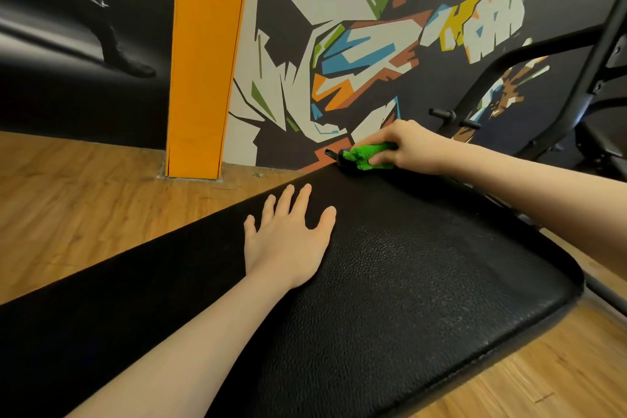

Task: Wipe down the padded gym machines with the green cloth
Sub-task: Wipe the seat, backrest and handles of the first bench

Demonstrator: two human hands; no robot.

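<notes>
A black padded bench (424, 282) with a grained leather surface fills the lower half of the head view. My left hand (288, 241) lies flat on the pad, palm down, fingers spread, holding nothing. My right hand (403, 149) is closed around the green cloth (364, 156) at the pad's far corner. The cloth is bunched and wrapped over a small black peg or handle that sticks out at that corner.
A black metal machine frame (559, 85) stands at the right, with short pegs (444, 114) near my right hand. An orange pillar (203, 78) rises from the wooden floor (84, 197) on the left. A painted dark wall (356, 44) is close behind the bench.
</notes>
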